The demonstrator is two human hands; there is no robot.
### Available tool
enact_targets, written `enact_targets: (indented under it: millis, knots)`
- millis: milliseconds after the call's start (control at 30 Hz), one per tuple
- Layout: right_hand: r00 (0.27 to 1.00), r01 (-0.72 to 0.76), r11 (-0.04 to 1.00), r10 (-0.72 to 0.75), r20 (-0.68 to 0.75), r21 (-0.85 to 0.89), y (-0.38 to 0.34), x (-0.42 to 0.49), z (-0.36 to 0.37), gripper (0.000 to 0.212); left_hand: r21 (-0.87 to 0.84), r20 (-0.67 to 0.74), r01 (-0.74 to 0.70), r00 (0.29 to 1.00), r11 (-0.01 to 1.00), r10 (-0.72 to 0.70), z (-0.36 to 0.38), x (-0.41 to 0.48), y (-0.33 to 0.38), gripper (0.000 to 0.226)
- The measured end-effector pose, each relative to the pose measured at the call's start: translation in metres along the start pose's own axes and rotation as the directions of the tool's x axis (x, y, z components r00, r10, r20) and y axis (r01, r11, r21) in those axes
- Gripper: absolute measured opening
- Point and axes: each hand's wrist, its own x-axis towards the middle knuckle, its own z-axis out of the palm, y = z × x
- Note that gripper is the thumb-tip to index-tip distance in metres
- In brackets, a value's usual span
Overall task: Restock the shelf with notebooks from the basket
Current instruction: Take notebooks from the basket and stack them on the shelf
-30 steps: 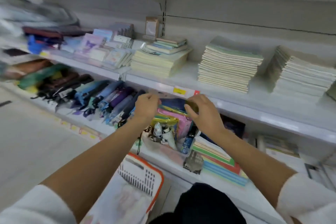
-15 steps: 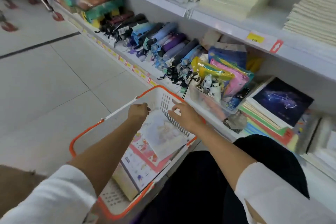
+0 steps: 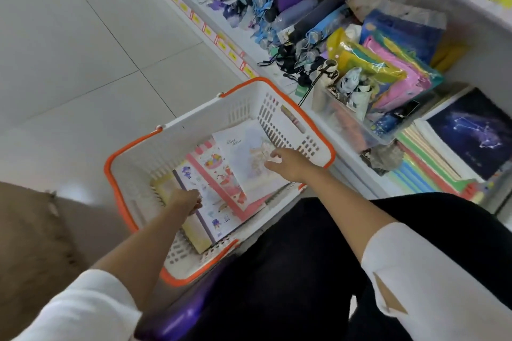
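Since half a second ago the view has tipped further down and both hands have sunk from the far rim into the basket. The left one has dropped to the near stack and the right has slid over the top cover.

The shelf [image 3: 349, 171] runs up the right side, hard white board with a lip of yellow price tags. It carries rolled fabric umbrellas [image 3: 291, 8], glossy plastic pouches [image 3: 388, 69], and a flat pile of shelf notebooks [image 3: 421, 169] under a dark constellation cover. The basket [image 3: 191, 133] stands on the floor tiles just beside it – rigid slotted white plastic with an orange rim.

Inside lie the notebooks to be restocked, thin, flat and overlapping. There is a pale notebook [image 3: 243, 158] on top, a pink-striped one [image 3: 221, 183] beneath, then a white one with a purple spine [image 3: 213, 210].

The right hand [image 3: 282, 163] is spread, fingers straight, over the pale cover and gripping nothing. The left hand [image 3: 185, 201] curls down at the white notebook's edge; whether it has a pinch cannot be told.

This looks like the pick-up step. The next move likely calls for fingertips worked under a slick cover's edge, lifting one book without dragging its neighbours.
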Motion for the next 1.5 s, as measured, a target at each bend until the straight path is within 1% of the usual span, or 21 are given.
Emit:
enact_targets:
  millis: [67,167,333,500,600,633,733,767,833,967,1033,1067,1133,1200,1233,1300,1333,1367,1433,1467,1500]
  knots:
    - [0.999,-0.041,0.999,0.04,0.032,0.025,0.005,0.009,0.007,0.055,-0.027,0.04,0.04,0.998,0.999,-0.039,0.006,0.004,-0.001,0.016]
    - [0.995,-0.085,0.994,0.08,0.065,0.069,0.013,0.025,0.015,0.052,-0.092,0.071,0.064,0.996,0.994,-0.058,0.019,0.01,0.0,0.03]
    - [0.989,-0.142,0.973,0.129,0.078,0.185,0.03,0.054,0.009,0.051,-0.171,0.171,0.118,0.981,0.978,-0.089,0.055,0.022,0.014,0.028]
    - [0.981,-0.184,0.956,0.163,0.105,0.231,0.04,0.072,0.013,0.05,-0.302,0.146,0.153,0.983,0.941,-0.113,0.088,0.03,0.035,0.036]
    - [0.979,-0.188,0.949,0.161,0.121,0.254,0.042,0.08,0.018,0.051,-0.373,0.182,0.215,0.971,0.902,-0.156,0.106,0.034,0.046,0.062]
    - [0.979,-0.191,0.946,0.163,0.125,0.262,0.042,0.081,0.019,0.052,-0.378,0.163,0.229,0.97,0.897,-0.179,0.112,0.037,0.046,0.068]
    - [0.975,-0.206,0.933,0.17,0.14,0.297,0.045,0.084,0.02,0.053,-0.337,0.049,0.195,0.981,0.921,-0.19,0.122,0.042,0.04,0.071]
    - [0.974,-0.211,0.927,0.174,0.143,0.311,0.047,0.084,0.018,0.053,-0.327,0.036,0.2,0.979,0.924,-0.199,0.123,0.044,0.038,0.07]
    - [0.975,-0.216,0.913,0.183,0.126,0.345,0.051,0.082,0.015,0.053,-0.341,0.066,0.215,0.977,0.915,-0.205,0.118,0.044,0.039,0.061]
    - [0.978,-0.21,0.903,0.198,0.071,0.375,0.059,0.076,0.007,0.05,-0.355,0.202,0.172,0.974,0.919,-0.104,0.097,0.024,0.047,0.033]
    - [0.977,-0.212,0.908,0.207,0.053,0.36,0.062,0.07,0.002,0.03,-0.379,0.318,0.183,0.946,0.907,-0.058,0.084,0.007,0.051,0.017]
    - [0.978,-0.205,0.908,0.205,0.038,0.365,0.064,0.067,0.0,0.027,-0.388,0.37,0.187,0.928,0.902,-0.034,0.078,0.001,0.054,0.014]
    - [0.977,-0.206,0.896,0.213,0.028,0.392,0.066,0.06,-0.003,0.041,-0.407,0.455,0.19,0.89,0.893,0.019,0.068,-0.01,0.062,0.013]
    - [0.976,-0.2,0.889,0.218,0.005,0.411,0.066,0.05,-0.007,0.047,-0.422,0.508,0.199,0.86,0.884,0.049,0.061,-0.023,0.072,0.012]
    - [0.976,-0.197,0.88,0.22,-0.004,0.432,0.064,0.044,-0.009,0.054,-0.421,0.529,0.194,0.846,0.886,0.065,0.058,-0.031,0.078,0.011]
    - [0.976,-0.176,0.848,0.217,-0.023,0.5,0.056,0.033,-0.017,0.072,-0.407,0.566,0.15,0.816,0.901,0.12,0.053,-0.044,0.088,0.013]
    - [0.977,-0.153,0.835,0.208,-0.045,0.529,0.053,0.027,-0.021,0.075,-0.4,0.584,0.115,0.797,0.909,0.156,0.05,-0.05,0.093,0.015]
    - [0.977,-0.134,0.827,0.202,-0.067,0.545,0.049,0.021,-0.025,0.07,-0.39,0.601,0.074,0.776,0.918,0.193,0.047,-0.057,0.099,0.019]
    - [0.979,-0.082,0.835,0.169,-0.112,0.544,0.043,0.006,-0.037,0.052,-0.372,0.614,-0.028,0.742,0.928,0.269,0.044,-0.066,0.11,0.032]
    - [0.979,-0.053,0.851,0.149,-0.142,0.522,0.04,-0.001,-0.043,0.049,-0.37,0.604,-0.077,0.737,0.926,0.303,0.044,-0.069,0.116,0.039]
    - [0.98,-0.011,0.863,0.11,-0.167,0.505,0.035,-0.01,-0.048,0.05,-0.375,0.588,-0.115,0.738,0.92,0.332,0.044,-0.074,0.121,0.042]
